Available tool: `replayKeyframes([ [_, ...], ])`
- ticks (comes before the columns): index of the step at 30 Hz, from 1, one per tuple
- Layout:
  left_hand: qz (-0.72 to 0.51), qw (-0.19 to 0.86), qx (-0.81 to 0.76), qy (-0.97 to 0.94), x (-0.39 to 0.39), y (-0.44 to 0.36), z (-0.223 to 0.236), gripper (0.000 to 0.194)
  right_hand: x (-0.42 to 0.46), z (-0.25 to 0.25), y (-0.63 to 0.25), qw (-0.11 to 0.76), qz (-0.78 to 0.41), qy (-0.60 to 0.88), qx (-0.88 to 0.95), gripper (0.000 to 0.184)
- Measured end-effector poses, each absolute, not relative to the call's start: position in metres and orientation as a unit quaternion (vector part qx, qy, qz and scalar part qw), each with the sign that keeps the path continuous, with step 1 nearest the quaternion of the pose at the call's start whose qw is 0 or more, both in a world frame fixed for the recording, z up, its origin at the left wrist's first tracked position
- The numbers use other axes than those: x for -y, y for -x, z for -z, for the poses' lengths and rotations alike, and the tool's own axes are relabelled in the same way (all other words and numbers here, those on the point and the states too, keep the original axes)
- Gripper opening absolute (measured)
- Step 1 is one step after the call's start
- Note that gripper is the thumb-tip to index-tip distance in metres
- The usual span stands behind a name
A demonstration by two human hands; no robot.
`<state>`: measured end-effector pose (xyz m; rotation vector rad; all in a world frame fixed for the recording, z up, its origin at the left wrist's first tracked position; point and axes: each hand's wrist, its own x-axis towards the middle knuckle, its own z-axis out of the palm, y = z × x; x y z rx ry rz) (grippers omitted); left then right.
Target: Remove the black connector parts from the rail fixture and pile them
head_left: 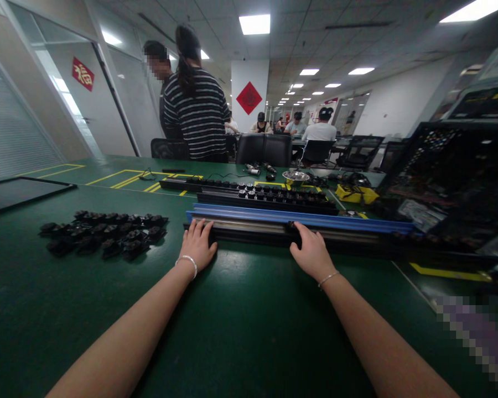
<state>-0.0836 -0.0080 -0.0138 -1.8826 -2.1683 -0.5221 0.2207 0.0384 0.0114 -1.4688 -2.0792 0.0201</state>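
Observation:
A long black rail (253, 235) with a pale strip along its channel lies across the table in front of me. Over its left end bends my left hand (198, 243), gripping it with fingers on top and thumb at the near side. Farther right, my right hand (311, 249) is closed on a small black part (291, 225) on the rail, index finger against it; its other fingers are partly hidden. Directly behind runs a blue rail (299, 216). To the left, several small black parts (103, 232) lie in rows on the green table (240, 309).
More black rails with small parts (265, 193) lie behind the blue one. Farther back are a metal bowl (295, 176) and a yellow tray (357, 194). A dark panel (20, 193) lies at left; dark equipment (460, 171) stands at right. Two people stand beyond the table.

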Motion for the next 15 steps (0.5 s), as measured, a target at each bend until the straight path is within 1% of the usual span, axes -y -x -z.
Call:
replayKeyframes([
  [9, 0.187, 0.113, 0.737, 0.64, 0.006, 0.084, 0.015, 0.058, -0.035, -0.014, -0.213, 0.297, -0.037, 0.545, 0.783, 0.055],
  [15, 0.171, 0.132, 0.702, 0.679, 0.008, 0.066, 0.016, 0.061, -0.035, -0.013, -0.208, 0.28, -0.036, 0.535, 0.796, 0.058],
])
